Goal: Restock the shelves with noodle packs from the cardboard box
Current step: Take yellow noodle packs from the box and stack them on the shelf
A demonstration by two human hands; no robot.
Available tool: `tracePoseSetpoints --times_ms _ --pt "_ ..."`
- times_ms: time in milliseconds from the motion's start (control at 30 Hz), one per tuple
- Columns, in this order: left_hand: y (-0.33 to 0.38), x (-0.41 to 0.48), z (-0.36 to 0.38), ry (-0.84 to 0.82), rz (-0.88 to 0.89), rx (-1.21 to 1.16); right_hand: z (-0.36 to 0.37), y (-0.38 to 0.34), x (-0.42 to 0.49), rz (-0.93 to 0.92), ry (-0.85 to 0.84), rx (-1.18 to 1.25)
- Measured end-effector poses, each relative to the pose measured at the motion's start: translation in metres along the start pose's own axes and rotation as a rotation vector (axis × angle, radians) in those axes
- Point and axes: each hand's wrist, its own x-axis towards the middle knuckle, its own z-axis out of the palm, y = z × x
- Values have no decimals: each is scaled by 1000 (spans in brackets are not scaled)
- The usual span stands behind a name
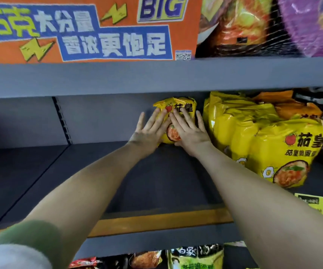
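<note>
From a green sleeve [30, 235] at the lower left, the bare left arm reaches straight into the grey metal shelf [156, 181]. The left grip [149, 131] is spread, fingers straight and fanned, palm pressed on the left half of a single yellow plastic noodle pack with a red tomato print [178, 105]. The right arm comes in from the lower right. The right grip [188, 131] is likewise spread flat and presses the pack's right half, its forefinger just beside the left's fingers. Neither grip curls round the pack. The pack is deep in the shelf, at or close to the rear wall, partly covered by both palms. Just right of it, near the right little finger, sits a stack of large yellow noodle multi-packs [263, 136]. On the shelf above stands an orange-and-blue printed carton [79, 30].
</note>
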Motion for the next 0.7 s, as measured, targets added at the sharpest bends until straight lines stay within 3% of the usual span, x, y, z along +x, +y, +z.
tracePoseSetpoints --times_ms 167,267,400,700 --pt "18 15 -2 1 -8 40 18 6 -2 104 127 -25" --pt "30 20 -1 -23 -19 9 18 8 -3 99 59 16" --pt "32 18 -4 -40 -82 25 18 4 -3 170 183 37" --pt "43 4 -53 -196 -182 -112 -23 -9 -25 191 -55 161"
